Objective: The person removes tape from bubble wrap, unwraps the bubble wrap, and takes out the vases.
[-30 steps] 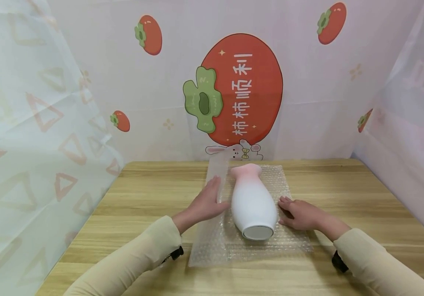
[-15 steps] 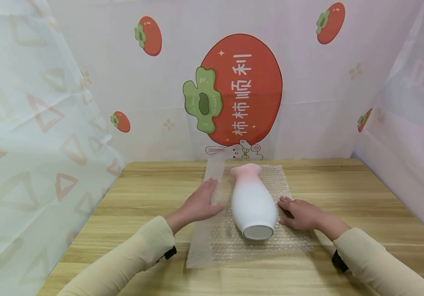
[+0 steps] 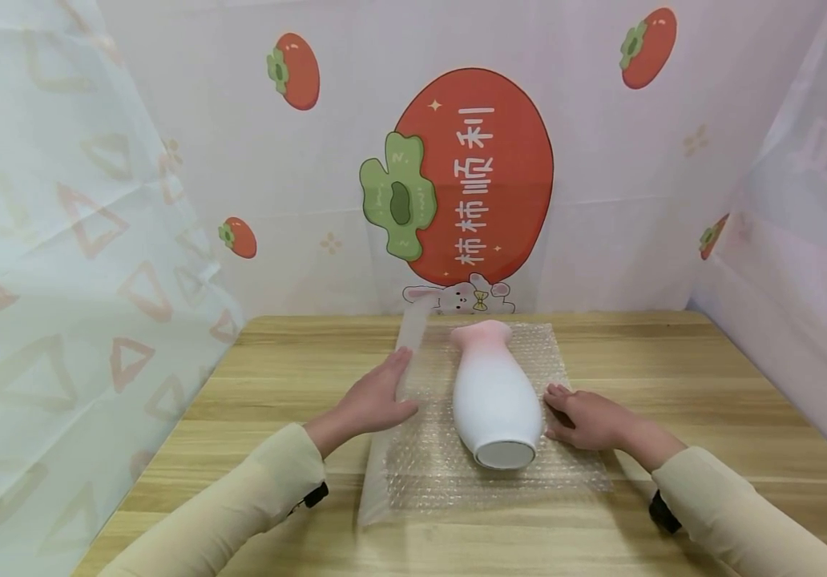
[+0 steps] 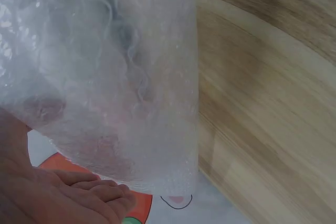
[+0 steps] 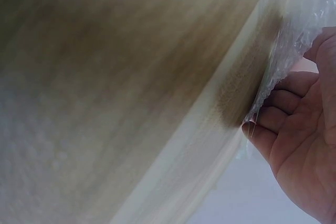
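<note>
A white vase (image 3: pixel 496 401) with a pink neck lies on its side on a sheet of bubble wrap (image 3: pixel 424 481), its base toward me. At the sheet's left side, my left hand (image 3: pixel 370 401) touches the wrap with straight fingers and its thumb held apart. In the left wrist view, cloudy bubble wrap (image 4: pixel 152 77) fills much of the picture above that hand (image 4: pixel 58 195). Right of the vase, my right hand (image 3: pixel 590 419) rests on the sheet with loosely bent fingers. The right wrist view has its fingertips against the wrap's edge (image 5: pixel 278 72).
The wooden table (image 3: pixel 298 353) extends to both sides of the wrap. Behind it hangs a pale cloth (image 3: pixel 586 264) printed with red persimmons and a rabbit. Another patterned cloth (image 3: pixel 46 320) hangs at the left.
My left hand has moved left and slightly toward me, and the wrap's left flap has shifted outward with it. The vase and right hand stay in place.
</note>
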Action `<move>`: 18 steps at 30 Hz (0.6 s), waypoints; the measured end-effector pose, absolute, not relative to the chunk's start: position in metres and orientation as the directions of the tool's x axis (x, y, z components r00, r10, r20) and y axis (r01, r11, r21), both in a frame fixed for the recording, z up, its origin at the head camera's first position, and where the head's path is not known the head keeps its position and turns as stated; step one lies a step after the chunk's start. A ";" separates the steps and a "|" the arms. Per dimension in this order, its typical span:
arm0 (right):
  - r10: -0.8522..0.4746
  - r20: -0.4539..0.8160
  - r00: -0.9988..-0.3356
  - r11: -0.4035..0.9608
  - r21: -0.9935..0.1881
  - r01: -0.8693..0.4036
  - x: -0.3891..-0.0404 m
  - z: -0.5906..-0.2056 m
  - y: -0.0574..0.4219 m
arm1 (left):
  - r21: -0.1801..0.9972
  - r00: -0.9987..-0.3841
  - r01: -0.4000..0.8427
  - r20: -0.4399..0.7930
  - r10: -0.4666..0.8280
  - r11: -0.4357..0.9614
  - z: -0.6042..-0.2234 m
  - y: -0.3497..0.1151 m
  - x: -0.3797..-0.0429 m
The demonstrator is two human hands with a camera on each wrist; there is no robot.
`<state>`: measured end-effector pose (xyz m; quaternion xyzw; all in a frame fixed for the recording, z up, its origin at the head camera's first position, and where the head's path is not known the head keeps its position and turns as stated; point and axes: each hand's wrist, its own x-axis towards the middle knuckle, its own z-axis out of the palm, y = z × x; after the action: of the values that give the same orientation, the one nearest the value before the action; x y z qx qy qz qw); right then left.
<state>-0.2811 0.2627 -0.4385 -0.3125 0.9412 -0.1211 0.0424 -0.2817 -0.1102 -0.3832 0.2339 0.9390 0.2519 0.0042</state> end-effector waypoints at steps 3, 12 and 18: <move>-0.605 0.006 -0.796 0.769 -0.256 -0.586 -0.281 -0.438 0.263 | 0.471 -0.886 0.451 0.134 0.444 0.758 -0.384 -0.114 -0.282; -0.606 0.005 -0.796 0.767 -0.262 -0.586 -0.281 -0.438 0.263 | 0.372 -0.837 0.546 0.218 0.502 0.751 -0.385 -0.124 -0.282; -0.605 0.004 -0.796 0.769 -0.257 -0.586 -0.279 -0.437 0.262 | 0.347 -0.842 0.539 0.196 0.503 0.768 -0.383 -0.132 -0.282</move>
<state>-0.2794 0.2619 -0.4367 -0.3167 0.9396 -0.1235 0.0393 -0.2824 -0.1316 -0.3829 0.2773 0.9390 0.1983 -0.0458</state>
